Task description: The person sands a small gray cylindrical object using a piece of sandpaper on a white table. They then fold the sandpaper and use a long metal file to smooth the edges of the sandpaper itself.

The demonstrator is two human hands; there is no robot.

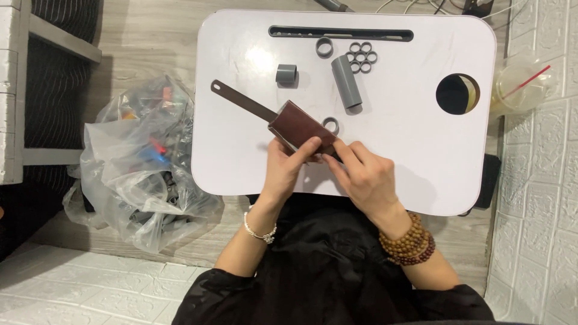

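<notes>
Item held: a dark brown leather-look sheath with a long flat strap-like handle (pixel 283 119), lying aslant over the near middle of the white rounded lap table (pixel 241 156), handle pointing to the far left. The left hand (pixel 288 164) was closed on the sheath's near end, thumb across its top; the right hand (pixel 361 174) pinched the same end from the right, fingertips touching the left hand's.

Beside the sheath — a small grey plastic ring (pixel 330 125), just to its right. Farther back: a short grey pipe coupling (pixel 286 73), a long grey plastic pipe section (pixel 347 81), another grey ring (pixel 324 47) and a cluster of seven small grey rings (pixel 360 56).

Left of the table, on the floor — a clear plastic bag of mixed parts (pixel 141 162). Right of it, a clear plastic cup with a red straw (pixel 521 87).
</notes>
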